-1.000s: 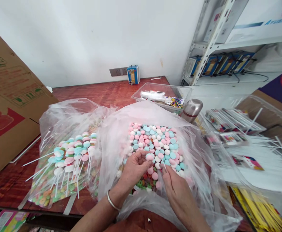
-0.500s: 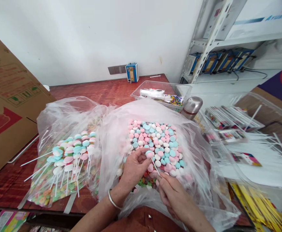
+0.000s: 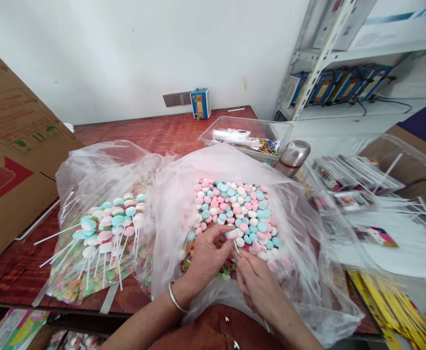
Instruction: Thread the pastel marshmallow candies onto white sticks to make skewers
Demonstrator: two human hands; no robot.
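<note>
Brought right hand [image 3: 256, 278] nearer striped candy [image 3: 231, 235] than half a second ago, exposing less white stick [image 3: 236, 247]; judged as likely pressing in. Pinching stick with fingers nearly closed, candy with left hand [image 3: 209, 253] likewise, above bag [image 3: 222, 163] toward front edge of surface [image 3: 130, 297]. Free to lift upward; hemmed in toward back right corner by tray [image 3: 213, 127] and bottle [image 3: 295, 154].

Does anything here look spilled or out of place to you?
Nothing seems spilled or damaged; the loose candies lie together in the open plastic bag. Only the white sticks at far right look untidy: a few jut askew across the rest.
</note>
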